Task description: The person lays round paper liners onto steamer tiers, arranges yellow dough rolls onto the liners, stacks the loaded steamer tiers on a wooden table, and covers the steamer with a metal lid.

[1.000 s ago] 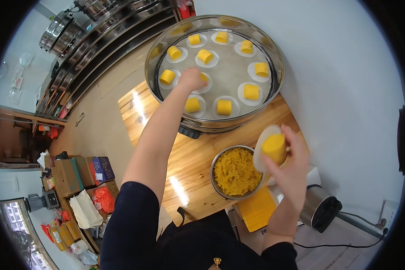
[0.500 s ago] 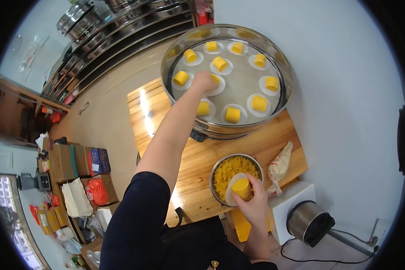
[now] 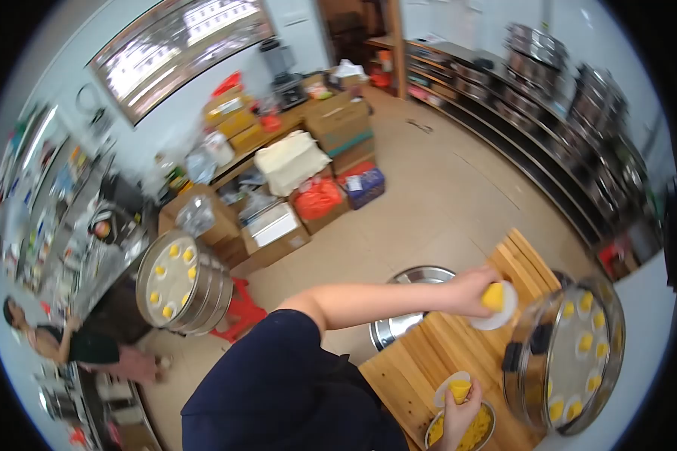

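Note:
My left hand [image 3: 474, 292] is closed on a yellow dough piece [image 3: 493, 298] with a round white paper [image 3: 496, 319] under it, above the wooden table. Lower down, my right hand [image 3: 462, 413] grips a second yellow dough piece [image 3: 459, 389] on its own white paper [image 3: 445, 389]. Just below that hand is a metal bowl [image 3: 492, 430] of yellow mash [image 3: 475, 434], partly covered by it. At the right stands a round metal steamer [image 3: 525, 376] holding several yellow pieces on white papers.
Beneath these things is the wooden table [image 3: 421, 361]. A metal pan [image 3: 387, 331] shows behind it. To the left, another steamer [image 3: 210, 301] sits on a red stool [image 3: 242, 308]. A person [image 3: 75, 346] stands at far left. Boxes [image 3: 338, 128] and shelves [image 3: 519, 143] line the room.
The view has swung left. My left hand has come out of the steamer with a yellow dough piece and its paper. My right hand still holds its piece by the bowl.

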`<action>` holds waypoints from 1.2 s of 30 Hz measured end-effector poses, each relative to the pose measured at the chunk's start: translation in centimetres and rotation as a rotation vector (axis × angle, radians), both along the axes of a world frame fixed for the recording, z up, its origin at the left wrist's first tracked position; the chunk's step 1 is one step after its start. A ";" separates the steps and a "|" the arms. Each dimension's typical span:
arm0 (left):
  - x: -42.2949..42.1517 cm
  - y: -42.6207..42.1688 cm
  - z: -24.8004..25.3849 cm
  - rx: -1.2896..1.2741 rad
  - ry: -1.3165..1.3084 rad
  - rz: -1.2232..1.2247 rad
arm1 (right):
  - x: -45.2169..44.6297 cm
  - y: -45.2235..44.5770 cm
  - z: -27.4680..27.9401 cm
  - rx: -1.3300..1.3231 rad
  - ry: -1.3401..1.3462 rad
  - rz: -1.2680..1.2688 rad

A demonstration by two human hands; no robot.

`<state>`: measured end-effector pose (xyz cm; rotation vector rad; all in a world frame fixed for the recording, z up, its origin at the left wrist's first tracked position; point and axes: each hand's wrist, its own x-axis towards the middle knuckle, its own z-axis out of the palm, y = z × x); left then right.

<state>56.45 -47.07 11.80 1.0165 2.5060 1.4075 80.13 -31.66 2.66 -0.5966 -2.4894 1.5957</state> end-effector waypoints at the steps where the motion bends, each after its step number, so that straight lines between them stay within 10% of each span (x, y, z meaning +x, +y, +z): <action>1: 1.0 -4.9 0.0 -0.054 -0.039 0.069 | -1.2 -1.7 0.0 0.018 0.036 0.063; 14: 29.0 -55.3 -6.5 -0.150 -0.263 1.175 | -11.0 -42.3 1.9 -0.036 0.174 0.860; 23: 43.1 -68.5 -10.4 -0.035 -0.335 1.794 | -10.4 -69.4 -1.8 0.047 0.131 1.437; 36: 38.8 -86.8 -20.9 -0.292 -0.462 2.110 | -6.6 -102.2 -8.3 0.487 0.324 1.895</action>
